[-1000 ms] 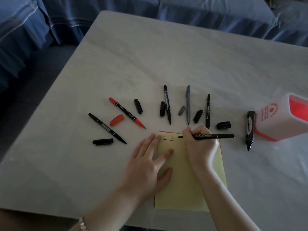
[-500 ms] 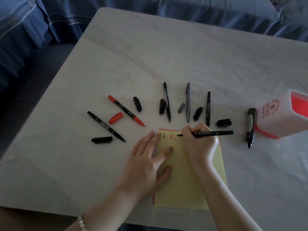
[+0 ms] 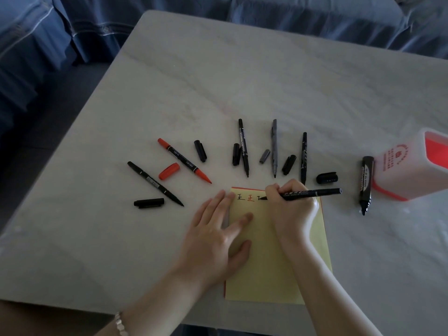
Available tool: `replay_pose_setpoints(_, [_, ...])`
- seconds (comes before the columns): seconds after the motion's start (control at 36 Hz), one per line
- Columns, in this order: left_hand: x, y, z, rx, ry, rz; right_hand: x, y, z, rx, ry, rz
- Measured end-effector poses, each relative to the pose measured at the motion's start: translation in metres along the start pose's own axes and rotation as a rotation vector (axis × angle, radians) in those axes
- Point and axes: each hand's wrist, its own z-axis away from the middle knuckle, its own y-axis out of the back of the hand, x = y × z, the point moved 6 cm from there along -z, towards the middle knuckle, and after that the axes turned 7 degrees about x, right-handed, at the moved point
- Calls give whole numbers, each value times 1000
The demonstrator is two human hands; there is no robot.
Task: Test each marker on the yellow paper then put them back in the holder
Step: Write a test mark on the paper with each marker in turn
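A yellow paper pad (image 3: 266, 263) lies near the table's front edge. My left hand (image 3: 215, 234) rests flat on its left side, fingers spread. My right hand (image 3: 291, 209) grips a black marker (image 3: 312, 192), its tip touching the pad's top edge beside two written characters, one black, one red. Uncapped markers lie fanned beyond the pad: a black one (image 3: 155, 183), a red one (image 3: 184, 161), another black one (image 3: 243, 146), a grey one (image 3: 274, 146), a thin black one (image 3: 304, 156) and a thick black one (image 3: 364, 183). The white and red holder (image 3: 409, 166) lies at the right.
Loose caps lie among the markers: a black cap (image 3: 149, 203), a red cap (image 3: 169, 170), a black cap (image 3: 200, 151), a grey cap (image 3: 264, 156) and a black cap (image 3: 327, 177). Blue fabric seating (image 3: 72, 32) surrounds the pale marble table (image 3: 242, 81).
The marker tip has drawn the first strokes of a third character to the right of the red one. My left hand has stayed on the pad.
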Motion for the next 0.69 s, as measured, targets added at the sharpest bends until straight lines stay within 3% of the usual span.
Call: replay_pose_setpoints(0.69, [1, 2, -1, 6, -6, -20, 2, 0, -1, -5, 15, 9])
